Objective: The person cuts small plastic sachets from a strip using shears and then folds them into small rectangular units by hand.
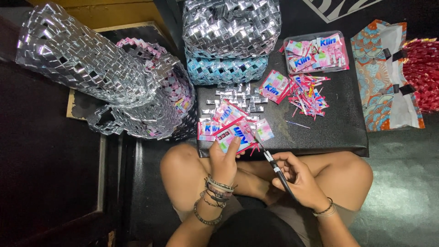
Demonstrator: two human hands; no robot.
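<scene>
**Scissors meet sachet wrapper at the near edge of the black board**

Head view, looking straight down: the person sits cross-legged with a black board (338,130) laid in front of the knees. The left hand (224,162), wrist stacked with bracelets, is closed on a pink-and-white sachet wrapper (235,136), thumb on top, holding it flat just above the board's near edge. The right hand (299,180) is wrapped around the dark handles of a pair of scissors (270,158), and the blades angle up and left, their tip touching the wrapper's right side. Whether the blades are parted is too small to tell.

Beside the held wrapper, more flattened wrappers (210,128) lie at the near left corner of the board. A patch of small silver folded pieces (238,97) sits toward the far left. A loose heap of thin pink trimmings (308,93) lies in the middle of the board, and a clear tray of uncut wrappers (315,52) rests at the far edge.

Off the board, a silver woven basket (231,27) stands atop a blue woven one (226,68) at the far side. To the left, a large silver woven bag (82,59) lies tipped over, touching a pink-lined woven bag (160,91). To the right, a patterned cloth (377,77) lies on the floor.
</scene>
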